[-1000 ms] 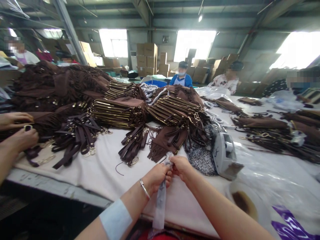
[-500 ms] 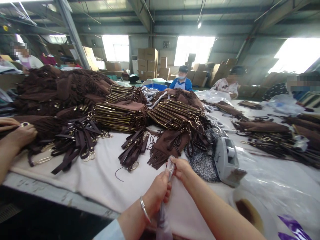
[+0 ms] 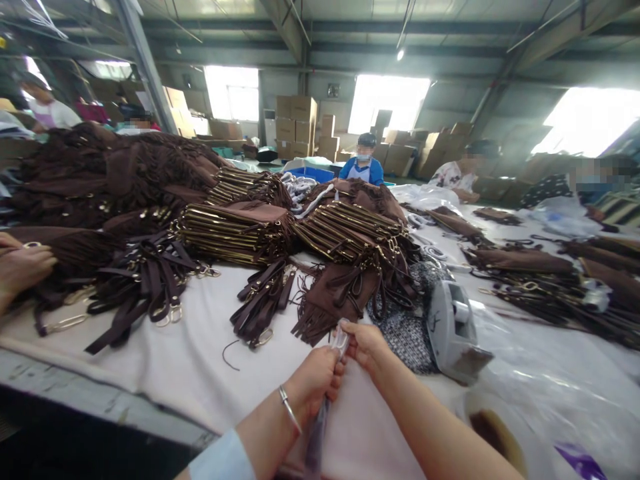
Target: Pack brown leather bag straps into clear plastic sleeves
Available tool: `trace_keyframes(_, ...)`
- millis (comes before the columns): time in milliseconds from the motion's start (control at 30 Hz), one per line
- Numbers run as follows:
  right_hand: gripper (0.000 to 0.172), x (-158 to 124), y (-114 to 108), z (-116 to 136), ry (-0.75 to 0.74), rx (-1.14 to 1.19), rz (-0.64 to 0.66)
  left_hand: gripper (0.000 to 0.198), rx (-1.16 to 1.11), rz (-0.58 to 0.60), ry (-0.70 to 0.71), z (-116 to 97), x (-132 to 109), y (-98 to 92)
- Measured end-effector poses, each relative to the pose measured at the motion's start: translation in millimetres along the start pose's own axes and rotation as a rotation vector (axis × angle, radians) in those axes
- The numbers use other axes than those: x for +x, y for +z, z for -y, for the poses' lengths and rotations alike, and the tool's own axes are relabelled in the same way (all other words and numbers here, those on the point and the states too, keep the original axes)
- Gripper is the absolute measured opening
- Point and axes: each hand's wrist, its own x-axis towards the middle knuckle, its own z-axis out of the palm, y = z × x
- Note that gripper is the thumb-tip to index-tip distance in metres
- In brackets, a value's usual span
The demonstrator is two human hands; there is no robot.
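Observation:
A strip of clear plastic wrap (image 3: pixel 341 339) is held between my two hands, with something metallic inside near its top end; a dark strap-like length hangs below toward the table's near edge. My left hand (image 3: pixel 320 380), below a silver bangle wrist, is closed around the wrapped strip. The fingers of my right hand (image 3: pixel 361 343) pinch its upper end. Just beyond my hands lies a brown fringed pouch (image 3: pixel 340 293). To its left sits a small bundle of dark straps (image 3: pixel 263 303) with gold clasps.
Stacked brown pouches with gold zippers (image 3: pixel 230 233) fill the middle. A white tape dispenser (image 3: pixel 455 330) stands right, near plastic sheeting (image 3: pixel 540 360). Another person's hand (image 3: pixel 27 267) is at far left. Several people sit beyond the white-covered table (image 3: pixel 185 360).
The view has shifted slightly, so the table items at left sit further left. The strip stays in both my hands, its lower part hanging slightly further left. The neighbour's hand appears further left.

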Motion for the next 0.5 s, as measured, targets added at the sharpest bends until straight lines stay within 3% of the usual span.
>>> trace_keyframes(133,0.008,-6.1,-25.7,11.1,-0.121,-0.105,-0.133,0.015,0.048,-0.082,0.036,6.0,-2.3,-2.9)
trace_keyframes(200,0.015,-16.0,-38.0,13.4,-0.284,-0.242,-0.150,0.015,0.051,-0.081,0.029,4.5,-2.6,-5.9)
trace_keyframes(267,0.019,-28.3,-45.0,13.2,-0.641,-0.566,-0.021,0.012,0.046,-0.063,0.016,1.9,-2.4,-8.3)
trace_keyframes(367,0.025,-41.4,-42.5,13.3,-1.210,-1.168,0.271,0.010,0.037,-0.033,0.015,-0.5,-2.6,-9.7)
trace_keyframes(433,0.023,-42.7,-34.5,17.6,-1.354,-1.395,0.355,0.011,0.037,-0.027,0.025,0.2,-3.2,-10.1)
trace_keyframes(500,0.019,-39.4,-25.1,26.3,-1.400,-1.524,0.431,0.013,0.031,-0.020,0.043,2.7,-3.7,-11.0)
